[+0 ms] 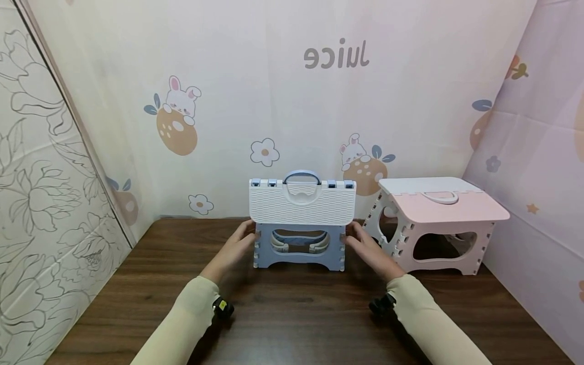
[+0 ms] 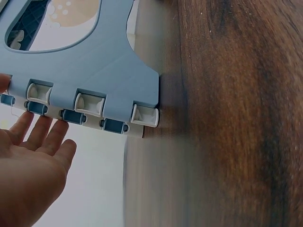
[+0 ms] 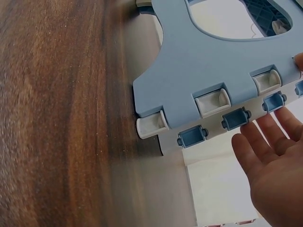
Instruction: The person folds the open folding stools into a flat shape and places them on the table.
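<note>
Two folding stools on the table (image 1: pixel 137 284), both toward the far edge by the wall. Blue stool (image 1: pixel 298 223) sits at the middle of the far edge, folded flat and standing upright on its leg ends, white seat halves up top with the carry handle (image 1: pixel 302 177) poking above. Pink stool (image 1: pixel 433 223) is at the far right corner, unfolded, standing on its own, apart from the blue one, nobody touching it.

Left hand (image 1: pixel 234 248) is at the blue stool's left side edge, right hand (image 1: pixel 371 251) at its right side edge. Both hands relaxed, fingers straight, palms facing inward; nothing gripped. Wrist views show fingertips (image 2: pixel 42 127) up against the hinge knuckles on the left and fingers (image 3: pixel 270 132) just at them on the right. Likely flanking it to steady it, since a folded stool stands thin and tips easily.

Count: two stools, two hands, one handle each.
</note>
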Tool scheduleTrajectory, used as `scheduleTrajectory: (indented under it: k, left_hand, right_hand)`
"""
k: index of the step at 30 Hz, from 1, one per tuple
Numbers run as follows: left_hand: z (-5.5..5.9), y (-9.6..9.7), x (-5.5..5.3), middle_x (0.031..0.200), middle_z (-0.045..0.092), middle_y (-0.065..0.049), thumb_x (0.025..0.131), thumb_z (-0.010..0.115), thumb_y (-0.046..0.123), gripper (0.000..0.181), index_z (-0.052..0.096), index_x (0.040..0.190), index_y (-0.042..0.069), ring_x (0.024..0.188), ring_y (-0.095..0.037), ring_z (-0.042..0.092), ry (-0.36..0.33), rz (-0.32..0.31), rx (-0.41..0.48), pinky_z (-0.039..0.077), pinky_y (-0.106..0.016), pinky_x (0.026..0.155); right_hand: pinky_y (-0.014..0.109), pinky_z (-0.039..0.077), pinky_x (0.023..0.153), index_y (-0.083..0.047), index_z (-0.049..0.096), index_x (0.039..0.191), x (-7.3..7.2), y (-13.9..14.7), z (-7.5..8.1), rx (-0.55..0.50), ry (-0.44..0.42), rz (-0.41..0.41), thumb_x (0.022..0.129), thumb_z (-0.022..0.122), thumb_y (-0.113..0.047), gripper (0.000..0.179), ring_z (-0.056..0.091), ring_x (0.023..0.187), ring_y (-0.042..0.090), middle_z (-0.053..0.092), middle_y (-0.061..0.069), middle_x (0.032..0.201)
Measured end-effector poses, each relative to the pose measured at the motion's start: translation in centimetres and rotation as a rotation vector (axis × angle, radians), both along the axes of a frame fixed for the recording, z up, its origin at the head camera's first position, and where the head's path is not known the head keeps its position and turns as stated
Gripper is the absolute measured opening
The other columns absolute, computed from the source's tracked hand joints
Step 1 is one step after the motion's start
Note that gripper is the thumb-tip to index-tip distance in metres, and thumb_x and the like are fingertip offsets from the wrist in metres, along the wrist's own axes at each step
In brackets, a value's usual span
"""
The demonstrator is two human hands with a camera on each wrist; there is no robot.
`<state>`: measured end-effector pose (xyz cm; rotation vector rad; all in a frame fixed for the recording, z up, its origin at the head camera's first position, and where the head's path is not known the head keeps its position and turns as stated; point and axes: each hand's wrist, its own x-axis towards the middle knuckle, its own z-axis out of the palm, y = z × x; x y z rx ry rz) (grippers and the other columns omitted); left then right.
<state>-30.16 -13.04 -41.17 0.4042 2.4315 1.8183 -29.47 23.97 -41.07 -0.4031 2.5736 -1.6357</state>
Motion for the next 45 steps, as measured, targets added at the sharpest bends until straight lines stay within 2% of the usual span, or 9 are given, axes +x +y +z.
scheduleTrajectory:
  k: [15,24,31,45]
  left_hand:
    - [-0.1,-0.01,-0.21,0.154,0.038,-0.017,0.103,0.051,0.031,0.055,0.036,0.152,0.009,0.142,-0.035,0.033,0.008,0.002,0.004,0.027,-0.057,0.113]
    - [0.06,0.02,-0.14,0.154,0.038,-0.017,0.103,0.052,0.032,0.055,0.038,0.15,0.009,0.143,-0.035,0.033,0.002,0.012,0.008,0.026,-0.057,0.114]
    - [0.01,0.08,-0.05,0.152,0.041,-0.014,0.103,0.053,0.033,0.053,0.039,0.149,0.011,0.141,-0.033,0.036,-0.009,0.036,0.016,0.029,-0.056,0.113]
    - [-0.24,0.07,-0.25,0.15,0.042,-0.016,0.103,0.055,0.031,0.052,0.04,0.147,0.008,0.14,-0.033,0.037,0.003,0.025,0.04,0.028,-0.055,0.114]
  right_hand:
    - [0.056,0.032,0.108,-0.008,0.032,0.15,0.09,0.05,-0.05,-0.004,0.011,-0.006,0.103,0.053,-0.033,0.057,0.041,0.13,0.034,0.038,0.017,0.148]
    - [0.058,0.03,0.11,-0.009,0.029,0.152,0.01,0.04,0.0,-0.003,0.003,-0.011,0.103,0.053,-0.035,0.061,0.038,0.134,0.035,0.035,0.017,0.151]
    - [0.056,0.032,0.109,-0.008,0.031,0.151,-0.11,-0.03,-0.03,0.0,0.006,-0.026,0.103,0.053,-0.034,0.059,0.04,0.132,0.034,0.038,0.017,0.148]
    - [0.051,0.036,0.106,-0.003,0.038,0.143,-0.27,-0.1,-0.28,-0.008,0.031,-0.039,0.103,0.053,-0.03,0.05,0.046,0.124,0.032,0.045,0.018,0.137]
